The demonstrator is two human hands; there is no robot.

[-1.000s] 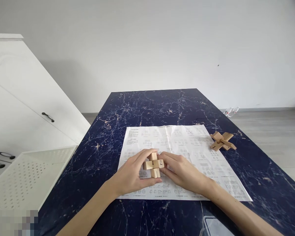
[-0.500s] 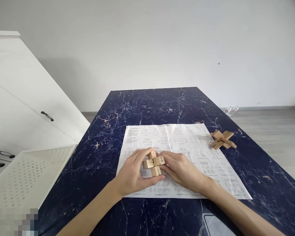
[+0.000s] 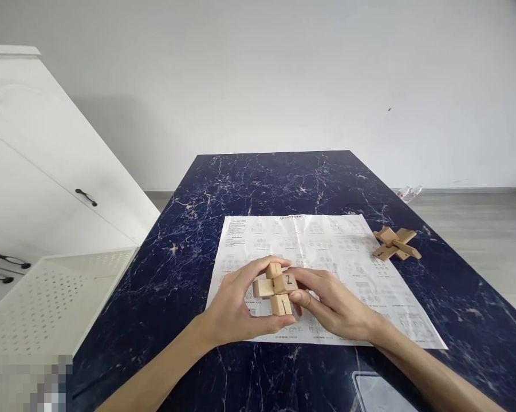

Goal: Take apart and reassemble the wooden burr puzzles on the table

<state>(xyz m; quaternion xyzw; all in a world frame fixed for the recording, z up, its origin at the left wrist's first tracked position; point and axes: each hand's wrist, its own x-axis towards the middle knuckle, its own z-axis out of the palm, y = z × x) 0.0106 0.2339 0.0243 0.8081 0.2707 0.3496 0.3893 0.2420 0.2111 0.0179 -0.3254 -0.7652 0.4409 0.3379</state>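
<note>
Between my hands, above the printed sheet [image 3: 343, 252], is a wooden burr puzzle [image 3: 279, 286] made of interlocking blocks, with a "2" on one block end and "1" on another. My left hand [image 3: 236, 300] grips it from the left, thumb under the lower block and fingers over the upper one. From the right, my right hand [image 3: 330, 297] pinches the block marked "2" between thumb and fingers. A second wooden puzzle [image 3: 396, 243], also of crossed blocks, lies at the sheet's right edge.
The dark blue marbled table [image 3: 275, 183] runs toward the wall. A grey, rounded-corner object [image 3: 380, 392] lies at the near edge, partly under my right forearm. To the left stand a white cabinet [image 3: 60, 154] and a perforated white surface [image 3: 47, 303].
The held puzzle has turned a little, its left block now showing longer. My right thumb has come forward onto the block marked "2". The view has shifted slightly.
</note>
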